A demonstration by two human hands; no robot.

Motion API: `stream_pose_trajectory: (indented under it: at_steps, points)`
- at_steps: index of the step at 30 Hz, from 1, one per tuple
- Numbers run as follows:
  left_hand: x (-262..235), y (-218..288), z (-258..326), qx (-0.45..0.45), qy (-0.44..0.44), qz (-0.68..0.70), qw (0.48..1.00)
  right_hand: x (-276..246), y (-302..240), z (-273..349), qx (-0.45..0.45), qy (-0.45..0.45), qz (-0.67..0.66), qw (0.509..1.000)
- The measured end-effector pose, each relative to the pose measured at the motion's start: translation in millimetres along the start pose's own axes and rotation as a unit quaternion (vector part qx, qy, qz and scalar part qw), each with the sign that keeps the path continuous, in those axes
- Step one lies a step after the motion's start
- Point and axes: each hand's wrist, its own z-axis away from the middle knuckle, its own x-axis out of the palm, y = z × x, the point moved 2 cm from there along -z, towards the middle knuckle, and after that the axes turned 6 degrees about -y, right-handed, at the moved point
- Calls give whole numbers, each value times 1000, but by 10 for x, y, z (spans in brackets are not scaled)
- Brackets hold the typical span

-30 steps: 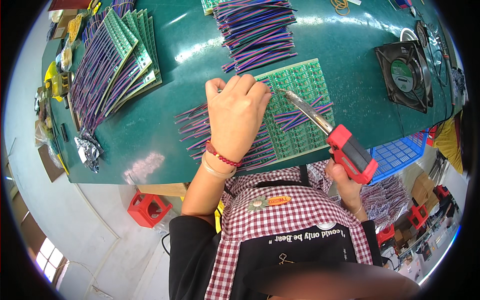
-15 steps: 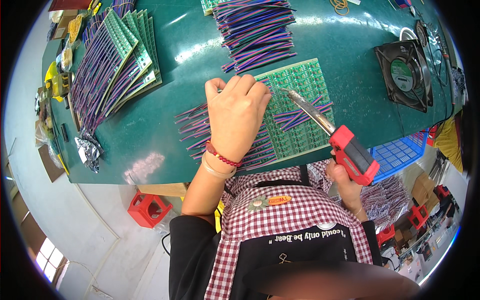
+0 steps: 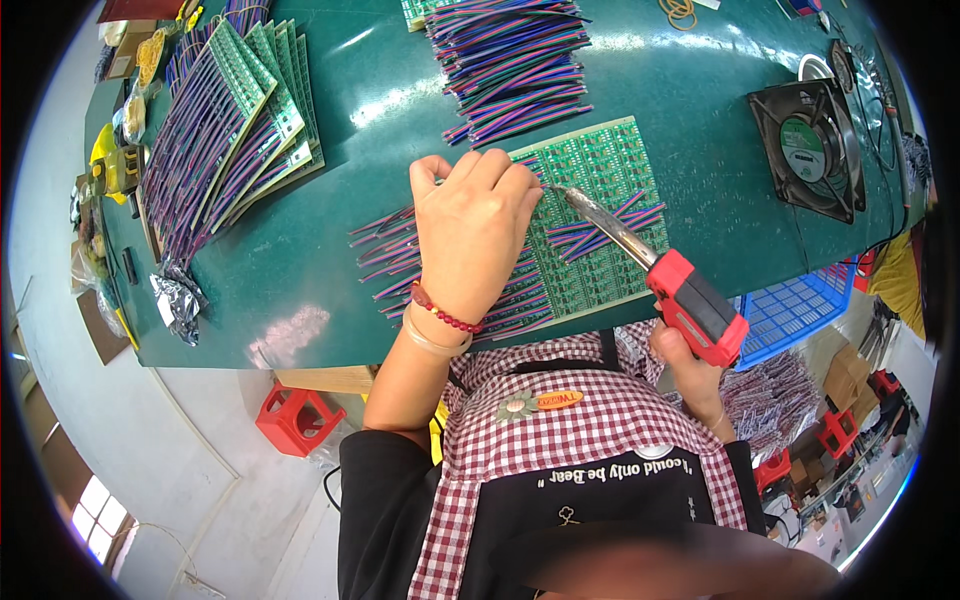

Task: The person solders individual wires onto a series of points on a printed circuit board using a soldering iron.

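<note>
A green circuit board [image 3: 600,170] lies near the front edge of the green table [image 3: 330,250], with striped purple wires [image 3: 385,250] sticking out from its left side. My left hand [image 3: 470,230] rests on the board's left part, fingers curled on the wires by the top corner. My right hand [image 3: 690,375] grips the red handle of a soldering iron [image 3: 650,265]. The iron's metal tip reaches up-left to my left fingertips. More short wires [image 3: 605,225] lie under the iron's shaft.
A loose pile of striped wires [image 3: 515,60] lies behind the board. Stacked wired boards [image 3: 225,120] fan out at the left. A black fan [image 3: 810,145] sits at the right, a blue basket [image 3: 795,305] below the table edge, a red stool [image 3: 295,415] on the floor.
</note>
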Motion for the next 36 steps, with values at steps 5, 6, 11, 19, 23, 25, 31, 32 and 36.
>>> stream_pose_trajectory:
  at_steps: [5, 6, 11, 19, 23, 25, 31, 32, 36]
  points:
    - [1, -5, -11, -1, -4, -2, 1000, -57, 46, 26, -17, -1, -37, 999]
    - [5, -9, -16, -1, -4, -2, 1000, -60, 37, 6, -21, -5, -37, 999]
    - [26, -18, -23, 1, 2, 1, 1000, 5, 37, -54, -59, 1, 7, 998]
    - [-12, -37, -33, -6, -13, -15, 1000, -62, 40, -69, -44, 8, -75, 996]
    - [-170, 32, -10, -26, -30, -34, 999, -66, -35, -112, -91, 25, -93, 991]
    - [-272, 159, 58, -38, -43, -41, 998, -76, -78, -142, -133, 43, -159, 977]
    - [155, 651, -43, -11, -28, 52, 998, -35, -245, -297, -178, 80, -139, 971]
    - [281, 685, -81, -13, -26, 51, 998, -42, -248, -294, -186, 79, -144, 969]
    - [514, 635, -103, -69, -38, 50, 996, -106, -192, -229, -212, 81, -146, 963]
